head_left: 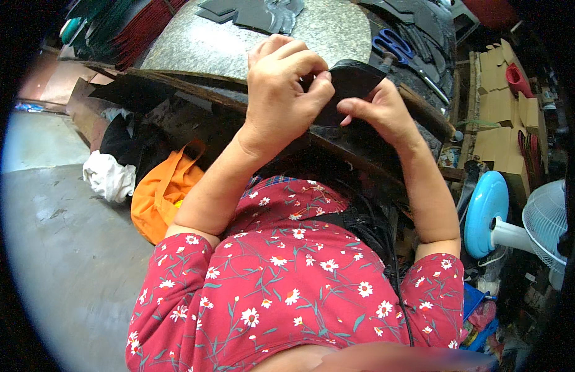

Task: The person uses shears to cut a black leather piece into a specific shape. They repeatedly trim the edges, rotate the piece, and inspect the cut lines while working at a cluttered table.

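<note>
In front of me, above the near edge of the work table, is a flat black piece [355, 80] with a rounded upper end, its exact kind unclear. My left hand [286, 84] pinches its left edge between thumb and curled fingers. From the other side my right hand [386, 115] grips the piece, the thumb at its near face and the fingers mostly hidden behind it. On the speckled stone slab [201, 46] beyond lie several cut black sheet pieces [256, 13].
Blue-handled scissors [393, 46] rest on the table at the far right. Red and dark cord bundles [145, 31] lie far left. An orange bag [163, 195] and white cloth [108, 175] are at my left. Cardboard boxes [495, 149] and a fan [544, 217] stand at my right.
</note>
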Available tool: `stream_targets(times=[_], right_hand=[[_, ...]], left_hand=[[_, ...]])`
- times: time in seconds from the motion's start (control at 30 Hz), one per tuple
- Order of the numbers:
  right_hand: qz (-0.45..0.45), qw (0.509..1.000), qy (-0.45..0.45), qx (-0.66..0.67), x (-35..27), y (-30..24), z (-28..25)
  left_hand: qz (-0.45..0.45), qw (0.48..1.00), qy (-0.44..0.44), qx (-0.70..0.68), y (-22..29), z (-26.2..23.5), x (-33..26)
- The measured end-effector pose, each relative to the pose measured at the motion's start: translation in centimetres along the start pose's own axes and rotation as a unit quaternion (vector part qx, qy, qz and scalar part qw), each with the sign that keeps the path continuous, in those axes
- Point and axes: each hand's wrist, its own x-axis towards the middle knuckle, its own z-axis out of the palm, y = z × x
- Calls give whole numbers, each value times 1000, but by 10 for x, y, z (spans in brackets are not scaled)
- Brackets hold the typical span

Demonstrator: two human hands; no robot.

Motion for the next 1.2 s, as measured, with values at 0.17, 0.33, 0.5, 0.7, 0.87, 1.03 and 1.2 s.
stream_targets(times=[0.17,0.33,0.5,0.7,0.87,1.03,1.2], right_hand=[[-172,967,173,-75,-1,-14,11],[-327,850,373,-178,-7,-77,-3],[-281,664,149,-676,-5,-67,13],[-154,757,93,-628,-41,-45,-24],[79,667,186,-717,-76,-38,-74],[-12,642,277,-715,-91,-35,-79],[-10,849,406,-338,-78,-59,-70]], left_hand=[[38,998,50,-11,-1,-7,12],[-20,988,8,-154,0,-19,9],[-320,749,-172,-554,-2,3,-7],[-197,954,-161,-158,-34,-1,-11],[-63,978,-186,68,-55,-16,0],[72,977,-181,88,-69,-10,4],[118,977,-177,4,-77,3,0]])
